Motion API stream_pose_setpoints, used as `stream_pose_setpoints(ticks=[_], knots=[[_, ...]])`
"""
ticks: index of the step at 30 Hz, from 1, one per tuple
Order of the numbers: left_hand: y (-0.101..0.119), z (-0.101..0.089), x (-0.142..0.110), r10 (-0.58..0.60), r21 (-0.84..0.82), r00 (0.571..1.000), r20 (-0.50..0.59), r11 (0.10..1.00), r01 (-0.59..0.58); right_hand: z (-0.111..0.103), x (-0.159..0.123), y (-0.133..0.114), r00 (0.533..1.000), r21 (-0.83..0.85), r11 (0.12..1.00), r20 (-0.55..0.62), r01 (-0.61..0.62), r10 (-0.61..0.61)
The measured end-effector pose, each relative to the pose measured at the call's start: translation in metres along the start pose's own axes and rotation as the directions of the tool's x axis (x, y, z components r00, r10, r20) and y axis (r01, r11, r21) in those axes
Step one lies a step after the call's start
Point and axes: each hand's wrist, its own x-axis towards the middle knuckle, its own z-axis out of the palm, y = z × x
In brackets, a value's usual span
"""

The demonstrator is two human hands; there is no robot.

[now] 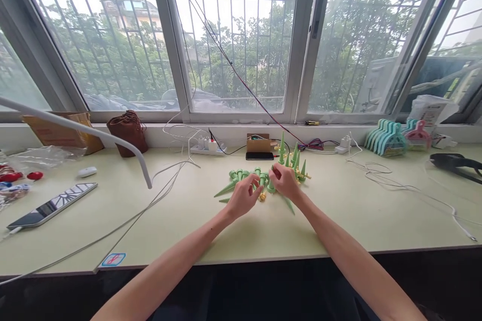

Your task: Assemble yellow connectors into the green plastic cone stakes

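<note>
Several pale green plastic watering spikes with pointed ends lie in a loose group in the middle of the table. Some point left, like the long spike; another spike stands upright at the back with small yellow valves around it. My left hand is curled with thumb and fingers close together, right beside a green piece; what it pinches, if anything, is hidden. My right hand is closed in a pinch, a bit of green showing at its fingertips. Between and below the hands lies a yellow valve.
A phone lies before a small cardboard box. White cables cross the table on the left, near a tablet. Teal plastic pieces stand back right, headphones farther right. A white lamp arm reaches in.
</note>
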Motion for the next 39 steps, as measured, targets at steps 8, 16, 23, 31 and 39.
stream_pose_setpoints(ticks=[8, 16, 23, 31, 39], knots=[[0.002, -0.002, -0.002, 0.017, 0.062, 0.999, 0.04, 0.998, -0.02, 0.0, -0.001, 0.003, 0.987, -0.024, 1.0, 0.16, 0.001, 0.003], [-0.003, -0.014, 0.01, 0.023, 0.152, 1.0, -0.017, 0.988, -0.02, 0.004, -0.003, 0.006, 0.988, -0.052, 0.999, 0.152, -0.01, 0.017], [-0.033, -0.037, 0.081, -0.207, 0.417, 0.949, 0.236, 0.904, 0.094, 0.008, -0.007, 0.003, 0.992, -0.026, 0.996, 0.093, -0.085, 0.087], [-0.096, -0.002, 0.172, -0.261, 0.509, 0.931, 0.256, 0.855, 0.1, 0.01, -0.009, -0.006, 0.988, -0.056, 0.995, 0.12, -0.089, 0.095], [-0.127, 0.031, 0.191, -0.312, 0.563, 0.92, 0.239, 0.816, 0.13, 0.008, -0.013, -0.021, 0.982, -0.11, 0.992, 0.167, -0.065, 0.083]])
